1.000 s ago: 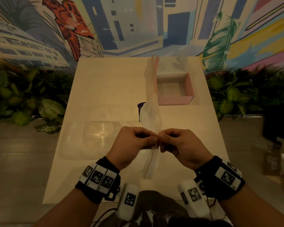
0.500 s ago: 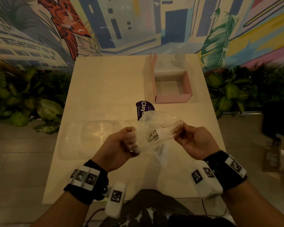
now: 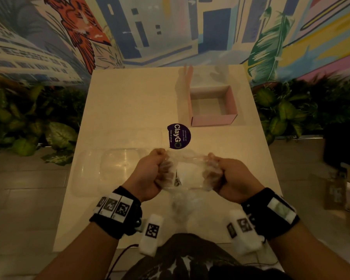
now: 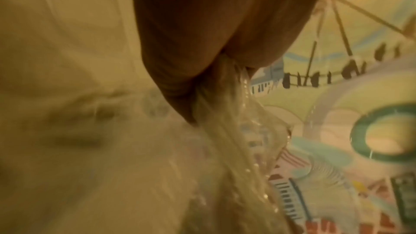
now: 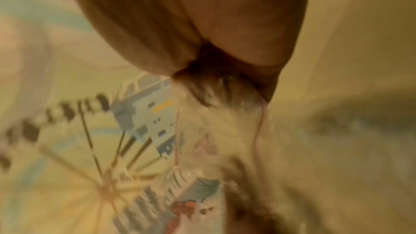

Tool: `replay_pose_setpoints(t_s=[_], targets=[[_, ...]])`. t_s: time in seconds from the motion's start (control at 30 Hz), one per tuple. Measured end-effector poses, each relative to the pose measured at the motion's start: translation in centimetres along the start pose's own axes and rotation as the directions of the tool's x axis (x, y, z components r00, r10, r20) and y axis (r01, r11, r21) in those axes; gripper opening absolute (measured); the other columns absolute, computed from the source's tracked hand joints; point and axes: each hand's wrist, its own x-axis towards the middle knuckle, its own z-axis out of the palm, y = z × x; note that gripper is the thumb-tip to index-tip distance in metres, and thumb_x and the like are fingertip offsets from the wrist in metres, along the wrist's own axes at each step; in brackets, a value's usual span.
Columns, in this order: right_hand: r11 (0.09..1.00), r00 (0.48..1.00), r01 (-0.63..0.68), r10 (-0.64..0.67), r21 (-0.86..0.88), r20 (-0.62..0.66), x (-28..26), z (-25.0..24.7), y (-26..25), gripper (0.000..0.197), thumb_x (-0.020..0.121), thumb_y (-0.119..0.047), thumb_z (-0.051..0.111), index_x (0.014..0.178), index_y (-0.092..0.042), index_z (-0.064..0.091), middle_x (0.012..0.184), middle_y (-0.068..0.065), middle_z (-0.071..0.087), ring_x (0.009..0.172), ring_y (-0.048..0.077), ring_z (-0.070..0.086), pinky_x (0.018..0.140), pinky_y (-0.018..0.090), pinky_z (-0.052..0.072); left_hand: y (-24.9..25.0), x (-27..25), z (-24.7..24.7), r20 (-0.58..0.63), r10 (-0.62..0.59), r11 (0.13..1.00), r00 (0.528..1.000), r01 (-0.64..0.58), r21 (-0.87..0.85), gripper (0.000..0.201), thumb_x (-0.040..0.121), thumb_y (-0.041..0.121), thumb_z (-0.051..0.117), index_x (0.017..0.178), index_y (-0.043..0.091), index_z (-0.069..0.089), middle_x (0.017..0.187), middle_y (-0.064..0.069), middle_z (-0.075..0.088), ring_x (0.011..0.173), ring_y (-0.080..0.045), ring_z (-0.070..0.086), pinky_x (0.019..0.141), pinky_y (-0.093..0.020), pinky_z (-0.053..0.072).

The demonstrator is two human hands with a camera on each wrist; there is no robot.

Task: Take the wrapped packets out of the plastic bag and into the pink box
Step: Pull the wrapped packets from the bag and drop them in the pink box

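Left hand (image 3: 150,174) and right hand (image 3: 230,178) fingers curled gripping plastic bag (image 3: 188,174) mouth, stretched apart, near side of pink box (image 3: 212,119), above table (image 3: 129,110)

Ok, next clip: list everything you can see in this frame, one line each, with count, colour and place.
plastic bag: one, clear, held above the table's near half, stretched open between both hands
wrapped packets: count unclear, pale with a dark print, inside the bag
pink box: one, pink, open, far right part of the table
table: one, cream, centre of view
round sticker: one, dark purple with white "ClayGo" text, mid-table, near the box's front left corner
clear plastic tray: one, transparent, left near part of the table
plants: green, both sides of the table
mural: multicoloured, back wall
left hand: grips the bag's left edge
right hand: grips the bag's right edge
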Motion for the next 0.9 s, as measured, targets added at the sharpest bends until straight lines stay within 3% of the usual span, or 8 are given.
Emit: replay_pose_setpoints(t_s=[0.17, 0.23, 0.33, 0.43, 0.5, 0.6, 0.77, 0.9], targets=[[0.969, 0.999, -0.025, 0.018, 0.246, 0.032, 0.6, -0.6, -1.6, 0.035, 0.1, -0.032, 0.037, 0.074, -0.016, 0.056, 0.075, -0.004, 0.01, 0.054, 0.009, 0.025, 0.05, 0.021, 0.034, -1.0, -1.0, -1.5, 0.128, 0.04, 0.879, 0.991, -0.096, 0.467, 0.02, 0.095, 0.024, 0.066, 0.089, 0.011, 0.052, 0.06, 0.003, 0.04, 0.05, -0.012, 0.032, 0.044, -0.024, 0.029], [0.978, 0.999, 0.037, -0.041, 0.204, 0.016, 0.0, 0.3, -1.8, 0.032, 0.097, -0.035, 0.044, 0.08, -0.013, 0.059, 0.066, -0.003, 0.029, 0.056, 0.014, 0.044, 0.057, 0.026, 0.041, -1.4, -1.1, -1.3, 0.097, 0.154, 0.765, 0.983, -0.181, 0.618, 0.013, 0.095, 0.015, 0.068, 0.09, 0.004, 0.062, 0.059, 0.001, 0.047, 0.051, -0.013, 0.041, 0.048, -0.026, 0.037], [0.947, 0.962, 0.241, -0.261, -0.215, -0.074, -0.9, 0.7, -1.8, 0.028, 0.082, -0.025, 0.069, 0.105, -0.016, 0.054, 0.085, 0.011, 0.068, 0.069, 0.022, 0.067, 0.062, 0.033, 0.052, -1.2, -1.0, -0.9, -0.046, 0.159, 0.919, 0.986, -0.131, 0.372, 0.02, 0.098, 0.006, 0.059, 0.08, 0.007, 0.067, 0.072, -0.006, 0.056, 0.06, -0.018, 0.048, 0.052, -0.027, 0.044], [0.51, 0.873, 0.23, -0.485, -0.829, -0.056, -1.2, 0.0, -1.0, 0.02, 0.082, -0.022, 0.072, 0.096, -0.023, 0.057, 0.074, 0.013, 0.065, 0.062, 0.012, 0.06, 0.058, 0.024, 0.049, -0.4, -0.8, -1.4, -0.093, 0.045, 0.999, 0.995, -0.043, 0.027, 0.013, 0.096, 0.01, 0.057, 0.089, 0.01, 0.068, 0.086, -0.006, 0.068, 0.079, -0.023, 0.058, 0.07, -0.034, 0.045], [0.317, 0.833, 0.156, -0.551, -0.936, -0.048, -0.9, -0.2, -0.2, 0.009, 0.088, -0.03, 0.064, 0.082, -0.023, 0.065, 0.067, 0.006, 0.063, 0.058, 0.01, 0.05, 0.056, 0.023, 0.042, -0.1, -0.9, -1.3, -0.052, 0.021, 0.991, 0.998, -0.027, -0.133, 0.013, 0.088, 0.013, 0.061, 0.095, 0.006, 0.069, 0.089, -0.009, 0.07, 0.082, -0.025, 0.059, 0.079, -0.038, 0.047], [0.367, 0.819, 0.117, -0.561, -0.923, -0.119, -0.2, -0.2, 0.5, 0.027, 0.094, -0.028, 0.055, 0.076, -0.016, 0.071, 0.069, 0.001, 0.068, 0.065, 0.018, 0.058, 0.058, 0.027, 0.043, -0.5, -0.5, -1.1, -0.019, 0.02, 0.962, 1.0, -0.024, -0.272, 0.019, 0.091, 0.01, 0.057, 0.099, 0.0, 0.07, 0.092, -0.015, 0.07, 0.084, -0.025, 0.063, 0.088, -0.041, 0.053], [0.981, 0.931, 0.078, -0.136, -0.179, -0.338, 1.9, 0.7, 0.7, 0.038, 0.094, -0.03, 0.057, 0.061, -0.014, 0.065, 0.059, 0.0, 0.055, 0.047, 0.011, 0.043, 0.044, 0.02, 0.037, -2.4, -0.2, -2.0, 0.058, -0.068, 0.953, 0.996, 0.082, -0.292, 0.036, 0.103, 0.029, 0.049, 0.091, 0.006, 0.074, 0.085, -0.013, 0.064, 0.08, -0.027, 0.063, 0.066, -0.037, 0.058], [0.942, 0.984, -0.007, 0.066, 0.335, -0.165, 2.7, 0.7, 0.0, 0.033, 0.098, -0.031, 0.048, 0.072, -0.012, 0.06, 0.064, -0.002, 0.054, 0.055, 0.01, 0.048, 0.056, 0.023, 0.049, -3.6, -0.2, -2.7, 0.012, 0.074, 0.942, 0.997, -0.074, 0.328, 0.038, 0.072, 0.032, 0.082, 0.094, 0.015, 0.056, 0.082, -0.011, 0.063, 0.066, -0.022, 0.058, 0.05, -0.03, 0.045]])
